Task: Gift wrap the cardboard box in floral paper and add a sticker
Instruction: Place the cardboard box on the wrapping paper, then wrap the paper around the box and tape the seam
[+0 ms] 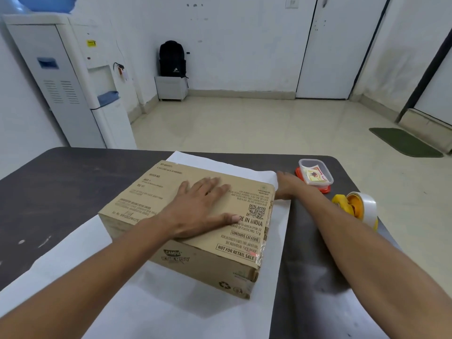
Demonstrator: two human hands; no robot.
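Observation:
A printed brown cardboard box (156, 192) lies on a sheet of wrapping paper (151, 302) that shows its plain white side, spread over the dark table (49, 187). My left hand (203, 206) rests flat on the box top with straight, spread fingers. My right hand (286, 185) reaches past the box's far right corner and touches the paper's far right edge; whether its fingers pinch the paper is hidden. A small clear plastic container (316, 174) holding stickers sits on its red lid at the far right.
A yellow tape dispenser (354, 207) with a roll of clear tape stands at the table's right edge. Beyond the table are a water dispenser (68, 81), a black backpack (172, 58) on a small white cabinet, and a green mat (403, 141).

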